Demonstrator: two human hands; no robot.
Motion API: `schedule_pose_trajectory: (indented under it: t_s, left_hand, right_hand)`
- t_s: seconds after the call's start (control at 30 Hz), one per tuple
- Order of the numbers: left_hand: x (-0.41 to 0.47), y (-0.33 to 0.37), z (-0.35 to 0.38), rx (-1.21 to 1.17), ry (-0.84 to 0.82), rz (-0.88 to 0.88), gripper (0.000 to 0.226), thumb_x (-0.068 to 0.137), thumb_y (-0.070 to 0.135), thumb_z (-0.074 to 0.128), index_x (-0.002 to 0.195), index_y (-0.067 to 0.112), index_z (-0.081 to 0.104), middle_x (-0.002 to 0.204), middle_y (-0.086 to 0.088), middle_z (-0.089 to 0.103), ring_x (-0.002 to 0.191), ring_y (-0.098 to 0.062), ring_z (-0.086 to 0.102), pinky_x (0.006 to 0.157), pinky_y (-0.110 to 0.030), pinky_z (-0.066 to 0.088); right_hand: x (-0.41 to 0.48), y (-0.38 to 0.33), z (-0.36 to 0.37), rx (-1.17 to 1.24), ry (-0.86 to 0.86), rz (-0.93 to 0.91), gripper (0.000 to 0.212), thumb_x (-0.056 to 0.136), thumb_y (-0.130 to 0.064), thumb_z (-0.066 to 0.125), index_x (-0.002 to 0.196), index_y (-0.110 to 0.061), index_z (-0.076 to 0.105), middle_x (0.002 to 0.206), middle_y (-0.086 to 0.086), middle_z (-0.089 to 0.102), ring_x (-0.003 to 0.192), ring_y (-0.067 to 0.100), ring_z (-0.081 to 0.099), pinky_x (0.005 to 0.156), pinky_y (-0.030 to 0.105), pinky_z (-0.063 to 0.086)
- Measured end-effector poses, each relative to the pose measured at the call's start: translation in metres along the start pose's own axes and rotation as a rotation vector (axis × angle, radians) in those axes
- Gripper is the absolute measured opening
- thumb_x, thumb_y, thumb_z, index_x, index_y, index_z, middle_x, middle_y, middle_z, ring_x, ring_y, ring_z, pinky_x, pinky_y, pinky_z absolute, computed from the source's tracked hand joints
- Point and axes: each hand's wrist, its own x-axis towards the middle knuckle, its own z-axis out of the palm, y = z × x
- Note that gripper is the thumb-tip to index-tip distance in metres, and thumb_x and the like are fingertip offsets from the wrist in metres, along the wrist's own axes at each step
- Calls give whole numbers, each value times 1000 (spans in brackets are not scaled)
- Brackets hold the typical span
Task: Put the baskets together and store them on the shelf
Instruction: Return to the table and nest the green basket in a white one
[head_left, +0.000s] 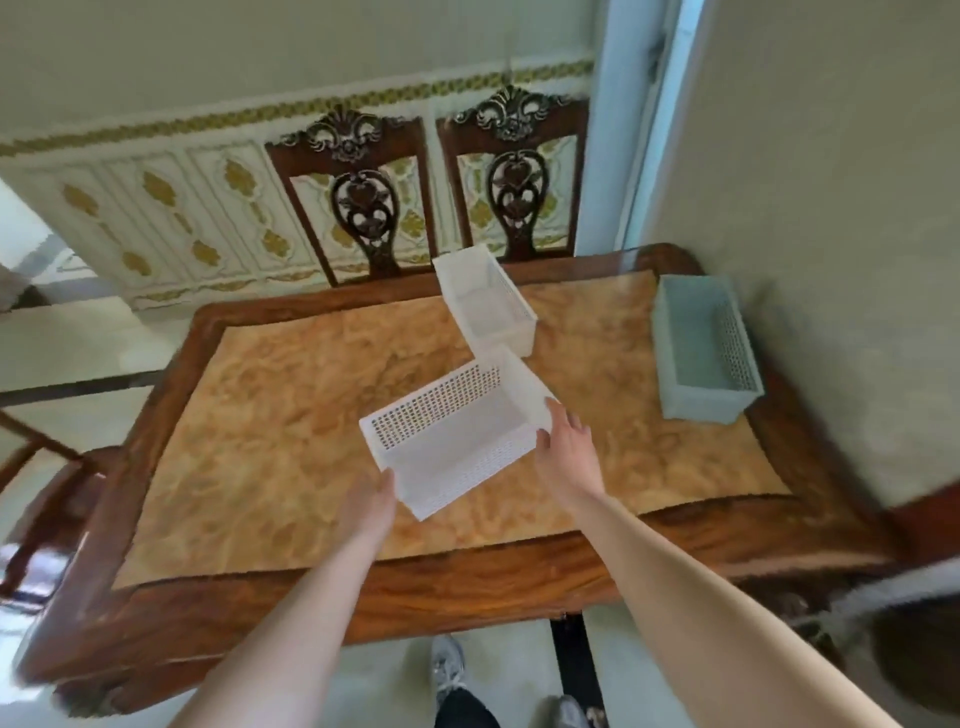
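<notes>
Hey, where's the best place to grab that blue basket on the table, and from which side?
Take the blue basket by its two long rims, coming from above: it sits upright and open-topped near the table's right edge, nothing inside.

Both forearms are bare right down to the wrists, no sleeves, no watch and no rings showing on the left hand (371, 499) or the right hand (563, 447). Down at the near edge, there's a dark trouser leg (462, 709), black or close to it. Two grey sneakers on the pale floor, the left sneaker (448, 667) with light laces, the right sneaker (571, 713) only partly in view.
</notes>
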Motion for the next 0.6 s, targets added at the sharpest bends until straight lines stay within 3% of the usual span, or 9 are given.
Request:
schedule_pose_trajectory:
  t_s: [0.1, 0.2, 0.27, 0.4, 0.47, 0.53, 0.6]
  left_hand:
    - [34, 13, 4, -35, -51, -30, 55, 99, 45, 35, 135, 6, 50, 137, -18, 56, 117, -38, 57, 90, -40, 47]
    - [56, 35, -3, 27, -87, 54, 23, 98, 19, 43, 113, 13, 59, 118, -15, 65, 91, -31, 61, 72, -35, 44]
    - [72, 46, -5, 87, -117, 139, 27, 92, 9, 42, 111, 14, 61, 101, -6, 68, 75, -21, 60, 60, -31, 44]
    - [87, 63, 2, 151, -191, 208, 35, 90, 5, 42, 118, 20, 56, 106, -2, 67, 79, -21, 58, 58, -29, 43]
    - [83, 70, 8, 159, -226, 239, 32, 91, 9, 44, 117, 26, 53, 97, 3, 64, 76, -17, 57, 60, -30, 44]
    - [80, 79, 13, 131, -270, 234, 37, 91, 10, 46, 124, 26, 52, 103, 1, 66, 75, -15, 60, 57, -29, 46]
    - [80, 84, 19, 103, -310, 190, 49, 90, 10, 45, 137, 26, 45, 111, -1, 64, 88, -22, 66, 62, -35, 56]
  right_hand:
    - [21, 12, -12, -57, 51, 114, 54, 98, -13, 34, 151, -19, 25, 153, 8, 36, 141, 32, 28, 111, 46, 34]
    - [42, 13, -17, -58, 91, 256, 57, 98, -14, 34, 153, -19, 20, 154, 6, 35, 142, 32, 26, 109, 47, 38]
    - [52, 14, -16, -35, 110, 313, 58, 98, -14, 36, 153, -22, 20, 154, 5, 35, 142, 31, 27, 107, 49, 40]
    - [64, 21, -9, 39, 146, 408, 60, 97, -16, 41, 153, -25, 21, 155, 6, 33, 143, 30, 26, 104, 50, 43]
    - [69, 31, -12, 104, 179, 467, 61, 97, -16, 41, 153, -24, 20, 156, 7, 30, 143, 30, 27, 105, 46, 42]
    - [79, 41, -22, 171, 248, 522, 62, 97, -14, 41, 154, -22, 19, 155, 8, 33, 139, 31, 36, 100, 44, 45]
    - [88, 52, -31, 239, 325, 563, 61, 96, -12, 42, 153, -19, 21, 150, 11, 40, 129, 34, 49, 93, 45, 51]
